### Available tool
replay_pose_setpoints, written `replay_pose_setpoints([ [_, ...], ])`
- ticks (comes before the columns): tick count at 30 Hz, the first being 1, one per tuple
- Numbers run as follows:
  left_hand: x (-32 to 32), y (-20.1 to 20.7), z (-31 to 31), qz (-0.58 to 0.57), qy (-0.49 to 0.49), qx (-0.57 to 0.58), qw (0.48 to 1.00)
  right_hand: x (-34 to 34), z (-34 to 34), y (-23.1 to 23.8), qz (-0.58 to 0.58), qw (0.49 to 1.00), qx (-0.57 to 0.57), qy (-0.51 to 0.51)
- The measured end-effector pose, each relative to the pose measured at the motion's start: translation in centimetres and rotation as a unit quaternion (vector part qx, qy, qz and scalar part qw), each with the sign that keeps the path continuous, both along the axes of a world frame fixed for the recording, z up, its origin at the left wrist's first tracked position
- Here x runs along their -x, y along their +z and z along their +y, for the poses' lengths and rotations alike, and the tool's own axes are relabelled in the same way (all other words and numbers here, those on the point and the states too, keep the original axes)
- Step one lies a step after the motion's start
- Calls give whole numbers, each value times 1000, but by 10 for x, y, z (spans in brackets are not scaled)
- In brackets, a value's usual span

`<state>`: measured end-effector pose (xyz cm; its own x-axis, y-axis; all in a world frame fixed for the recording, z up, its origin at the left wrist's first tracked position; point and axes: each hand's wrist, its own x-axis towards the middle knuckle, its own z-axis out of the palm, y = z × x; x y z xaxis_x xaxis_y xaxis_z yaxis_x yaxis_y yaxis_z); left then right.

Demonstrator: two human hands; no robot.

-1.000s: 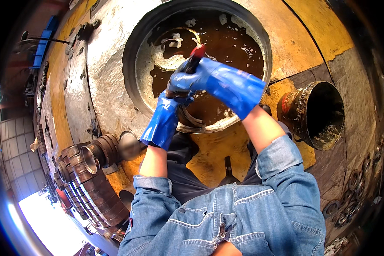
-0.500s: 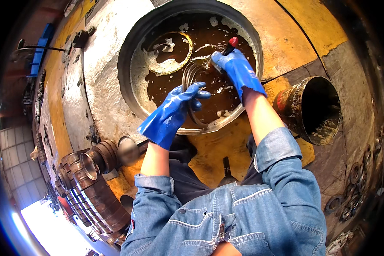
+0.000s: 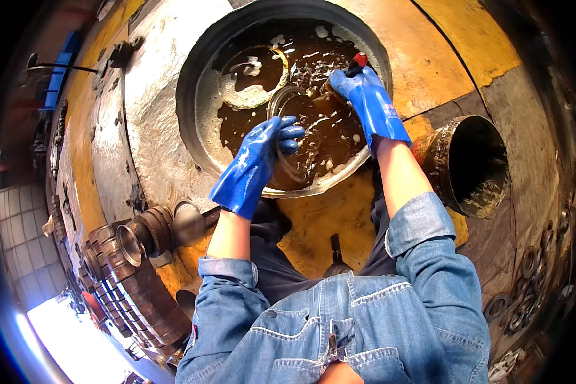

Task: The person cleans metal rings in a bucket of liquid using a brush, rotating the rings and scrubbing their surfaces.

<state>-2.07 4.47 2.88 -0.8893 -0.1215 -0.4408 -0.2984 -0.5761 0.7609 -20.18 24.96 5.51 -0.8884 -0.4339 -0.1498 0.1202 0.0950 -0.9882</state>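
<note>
My left hand (image 3: 257, 153), in a wet blue rubber glove, is closed around the near left side of a metal ring (image 3: 276, 97). The ring is tilted, its lower part dipping into brown, foamy liquid (image 3: 329, 144). My right hand (image 3: 365, 96), gloved alike, grips a brush (image 3: 360, 61) whose dark handle ends in red. The brush's working end is mostly hidden by the glove and the splashing liquid, to the right of the ring. Both hands are over a round dark basin (image 3: 189, 105). Another ring, pale yellow (image 3: 253, 102), lies partly sunk at the basin's far left.
A rusty, open-mouthed metal cylinder (image 3: 438, 157) lies right of the basin. Stacked brown metal rings and cylindrical parts (image 3: 153, 294) stand at the lower left. Several flat rings (image 3: 496, 306) are scattered on the floor at the far right. Worn yellow floor plates (image 3: 432, 73) surround the basin.
My right hand has moved slightly right with the brush, away from the ring. The left hand has shifted a little left, and the ring sits lower in the liquid. More ripples show.
</note>
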Motion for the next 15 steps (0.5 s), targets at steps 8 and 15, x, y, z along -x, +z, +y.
replay_pose_setpoints([
  [8, -31, -13, -19, -17, 106, 204, 973, -49, -84, 37, -63, 945, 4, 321],
  [15, -38, -8, -20, -52, 95, 194, 975, -16, -72, -24, 45, 983, -171, 40],
])
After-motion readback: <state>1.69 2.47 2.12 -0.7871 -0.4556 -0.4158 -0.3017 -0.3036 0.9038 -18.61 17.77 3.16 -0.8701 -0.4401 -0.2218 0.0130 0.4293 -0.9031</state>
